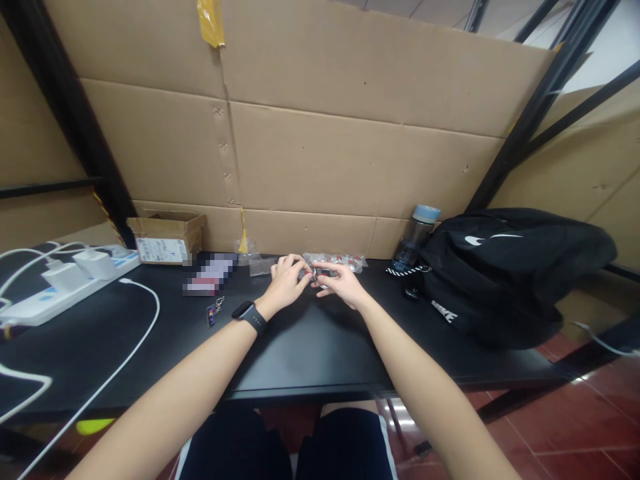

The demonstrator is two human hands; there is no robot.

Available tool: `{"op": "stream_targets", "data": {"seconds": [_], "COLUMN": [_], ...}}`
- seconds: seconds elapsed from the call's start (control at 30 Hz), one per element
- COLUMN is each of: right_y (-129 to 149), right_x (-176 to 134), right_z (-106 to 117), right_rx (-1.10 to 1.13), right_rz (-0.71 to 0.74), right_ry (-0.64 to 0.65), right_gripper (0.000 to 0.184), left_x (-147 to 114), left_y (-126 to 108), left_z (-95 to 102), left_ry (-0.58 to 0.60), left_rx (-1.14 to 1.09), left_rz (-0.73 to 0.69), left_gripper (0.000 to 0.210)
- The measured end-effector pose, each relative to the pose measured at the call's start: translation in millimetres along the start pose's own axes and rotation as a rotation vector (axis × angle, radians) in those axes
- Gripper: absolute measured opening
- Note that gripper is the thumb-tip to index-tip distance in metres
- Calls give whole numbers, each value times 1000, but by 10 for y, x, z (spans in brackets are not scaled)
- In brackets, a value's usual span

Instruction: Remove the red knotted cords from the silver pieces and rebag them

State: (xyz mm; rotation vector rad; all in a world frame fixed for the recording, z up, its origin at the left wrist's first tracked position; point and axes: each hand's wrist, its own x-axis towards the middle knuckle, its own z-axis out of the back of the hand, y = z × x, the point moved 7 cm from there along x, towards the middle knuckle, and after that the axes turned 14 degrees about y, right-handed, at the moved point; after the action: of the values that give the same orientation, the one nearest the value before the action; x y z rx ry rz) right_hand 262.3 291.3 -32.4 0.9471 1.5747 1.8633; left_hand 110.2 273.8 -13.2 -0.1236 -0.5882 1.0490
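Note:
My left hand (287, 283), with a dark watch (249, 316) on its wrist, is closed, its thumb and fingers pinched at the near side of a small shiny item (316, 275). From the other side my right hand (344, 285) grips the same item between thumb and fingers. Too little of it shows to name its kind; silvery and dark reddish parts are visible. Just behind the hands lie several clear plastic packets (350, 262) with reddish contents. A flat clear bag (260, 267) is by my left fingers. A keychain (214, 312) with a colourful tag rests left of the watch.
On the left stand an open cardboard box (163, 247) and a white power strip (75, 287) with plugs and a trailing white cable (150, 327). A blurred-out flat object (210, 273) lies nearby. To the right are a blue-capped bottle (417, 237) and a black backpack (500, 280).

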Motion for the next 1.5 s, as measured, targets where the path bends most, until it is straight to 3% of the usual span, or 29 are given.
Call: {"op": "stream_targets", "data": {"seconds": [0.2, 0.43, 0.63, 0.8, 1.23, 1.5], "right_y": [14, -9, 162, 248, 275, 306], "right_x": [-8, 41, 8, -16, -24, -49], "right_z": [-45, -1, 14, 14, 46, 18], "right_rx": [-61, -180, -580, -766, -872, -968], "right_rz": [38, 93, 190, 244, 250, 215], "right_ry": [68, 42, 18, 31, 30, 66], "right_gripper": [68, 57, 48, 49, 49, 50], "left_x": [9, 17, -3, -18, -38, -72], "left_y": [24, 37, 176, 259, 179, 181], "left_z": [-23, -53, -102, -209, -341, -332], "left_ry": [10, 42, 124, 203, 423, 471], "left_rx": [27, 54, 185, 223, 238, 258], "left_rz": [3, -4, 48, 21, -2, -9], "left_gripper": [14, 15, 39, 37, 30, 34]}}
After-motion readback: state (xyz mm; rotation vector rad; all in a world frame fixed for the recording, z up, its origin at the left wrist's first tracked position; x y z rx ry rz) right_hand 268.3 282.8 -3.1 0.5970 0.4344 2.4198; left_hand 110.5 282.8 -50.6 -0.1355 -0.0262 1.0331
